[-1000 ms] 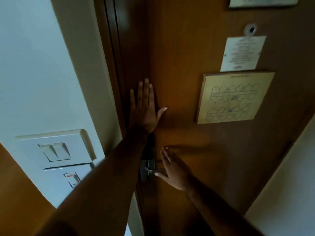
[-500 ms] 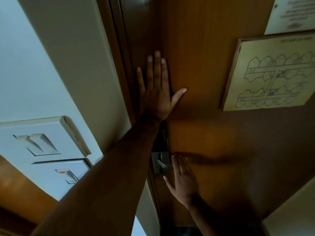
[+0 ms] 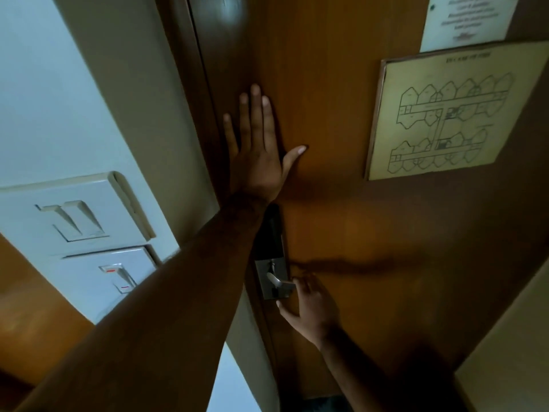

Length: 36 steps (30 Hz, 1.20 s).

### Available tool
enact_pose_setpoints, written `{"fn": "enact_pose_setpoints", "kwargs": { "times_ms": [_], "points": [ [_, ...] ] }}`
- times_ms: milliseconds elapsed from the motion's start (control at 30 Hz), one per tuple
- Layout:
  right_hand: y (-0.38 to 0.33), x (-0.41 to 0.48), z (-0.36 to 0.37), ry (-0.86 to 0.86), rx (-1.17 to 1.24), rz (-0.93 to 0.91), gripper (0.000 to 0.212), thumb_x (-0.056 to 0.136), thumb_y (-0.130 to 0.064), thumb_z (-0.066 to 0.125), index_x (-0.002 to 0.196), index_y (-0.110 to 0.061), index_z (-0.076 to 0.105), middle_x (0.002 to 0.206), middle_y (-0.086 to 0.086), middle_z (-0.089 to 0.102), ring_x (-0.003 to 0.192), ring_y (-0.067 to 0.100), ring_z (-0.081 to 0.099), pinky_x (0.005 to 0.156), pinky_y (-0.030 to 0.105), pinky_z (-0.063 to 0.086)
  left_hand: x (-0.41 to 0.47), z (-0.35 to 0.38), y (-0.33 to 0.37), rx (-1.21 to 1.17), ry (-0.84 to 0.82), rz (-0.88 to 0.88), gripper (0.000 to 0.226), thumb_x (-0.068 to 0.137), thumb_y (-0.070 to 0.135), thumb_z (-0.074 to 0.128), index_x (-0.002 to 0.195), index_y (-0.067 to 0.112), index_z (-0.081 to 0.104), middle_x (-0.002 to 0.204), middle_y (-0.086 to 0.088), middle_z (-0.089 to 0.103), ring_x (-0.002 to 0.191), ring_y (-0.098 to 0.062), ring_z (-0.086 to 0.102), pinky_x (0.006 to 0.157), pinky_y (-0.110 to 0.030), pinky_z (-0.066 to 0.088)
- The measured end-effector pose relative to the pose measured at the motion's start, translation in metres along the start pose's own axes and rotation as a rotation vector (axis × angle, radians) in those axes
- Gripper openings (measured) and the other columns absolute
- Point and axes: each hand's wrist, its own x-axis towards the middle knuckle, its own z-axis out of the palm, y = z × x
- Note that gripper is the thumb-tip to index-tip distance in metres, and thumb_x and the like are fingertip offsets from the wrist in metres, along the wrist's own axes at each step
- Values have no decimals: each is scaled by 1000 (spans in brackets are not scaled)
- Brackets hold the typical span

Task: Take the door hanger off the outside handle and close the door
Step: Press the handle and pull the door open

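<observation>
The brown wooden door (image 3: 341, 221) sits against its frame (image 3: 205, 93), seen from the inside. My left hand (image 3: 257, 150) lies flat on the door near its latch edge, fingers spread and pointing up. Below it is the metal lock plate (image 3: 271, 281) with a silver lever handle (image 3: 277, 281). My right hand (image 3: 312, 307) rests over the end of that lever, fingers loose and thumb stretched out below it. It holds nothing. No door hanger is in view.
A framed floor plan (image 3: 445, 114) and a white notice (image 3: 466, 19) hang on the door at the upper right. A white switch panel (image 3: 74, 215) and a second switch (image 3: 118, 278) sit on the wall to the left. A pale wall (image 3: 511, 346) closes in at the lower right.
The view has drawn closer to the door. My left hand stays flat on the door. My right hand has slid down from beside the lever onto its end.
</observation>
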Motion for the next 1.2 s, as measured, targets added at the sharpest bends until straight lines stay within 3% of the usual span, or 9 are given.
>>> {"fn": "enact_pose_setpoints", "kwargs": {
  "times_ms": [300, 400, 567, 700, 833, 933, 1067, 1133, 1200],
  "points": [
    [-21, -67, -24, -19, -145, 15, 74, 89, -76, 49, 137, -20, 51, 134, 2, 58, 116, 16, 58, 87, 23, 52, -21, -75, -27, 85, -54, 244, 97, 98, 74, 41, 164, 6, 23, 171, -15, 25, 159, -31, 27, 128, -52, 20],
    [-25, -89, -27, 2, -175, 52, 72, 89, -73, 51, 138, -19, 50, 135, 2, 58, 118, 17, 57, 89, 25, 52, -30, -105, -27, 59, -53, 286, 91, 100, 66, 47, 163, 4, 27, 171, -13, 27, 158, -28, 30, 128, -49, 22],
    [-32, -137, -41, -37, -232, 85, 74, 90, -68, 54, 142, -17, 46, 141, 4, 55, 122, 19, 56, 93, 27, 52, -47, -157, -17, -14, -89, 285, 87, 104, 52, 50, 166, 4, 12, 174, -14, 16, 161, -28, 19, 130, -47, 15],
    [-32, -180, -57, -32, -208, 103, 82, 89, -64, 61, 150, -14, 39, 155, 7, 45, 136, 22, 50, 105, 28, 47, -66, -193, -28, -92, -13, 300, 83, 103, 48, 55, 165, 5, 20, 172, -15, 24, 159, -29, 27, 130, -46, 18],
    [-30, -220, -72, -54, -256, 103, 95, 88, -61, 63, 159, -9, 28, 168, 12, 26, 153, 26, 31, 122, 33, 33, -92, -224, -30, -261, -51, 73, 94, 101, 62, 54, 165, 6, 15, 171, -19, 19, 159, -34, 21, 126, -64, 13],
    [-29, -247, -87, -85, -308, 95, 97, 87, -55, 65, 160, -7, 24, 170, 14, 19, 155, 29, 25, 123, 35, 26, -124, -257, -20, -475, -253, -240, 103, 99, 73, 45, 164, -1, 13, 172, -23, 15, 161, -37, 16, 129, -60, 20],
    [-34, -274, -111, -168, -391, 93, 100, 91, -51, 62, 163, -4, 11, 173, 15, 8, 160, 29, 6, 127, 39, 13, -171, -295, 7, -1075, -504, -526, 101, 98, 49, 60, 166, 1, 2, 175, -14, 0, 163, -29, 3, 131, -55, 20],
    [-44, -290, -131, -207, -418, 72, 99, 96, -47, 60, 163, -4, 3, 173, 16, 2, 160, 29, 0, 129, 40, 6, -190, -311, 19, -1225, -586, -594, 98, 100, 35, 64, 166, 5, -1, 176, -11, 0, 163, -26, 2, 132, -54, 18],
    [-62, -309, -161, -137, -410, 32, 96, 97, -39, 61, 163, -5, 0, 172, 15, -2, 160, 28, -1, 131, 41, 5, -204, -327, 28, -1344, -642, -665, 96, 102, 29, 65, 166, 9, -2, 176, -9, 4, 163, -25, 4, 132, -53, 18]
  ]
}}
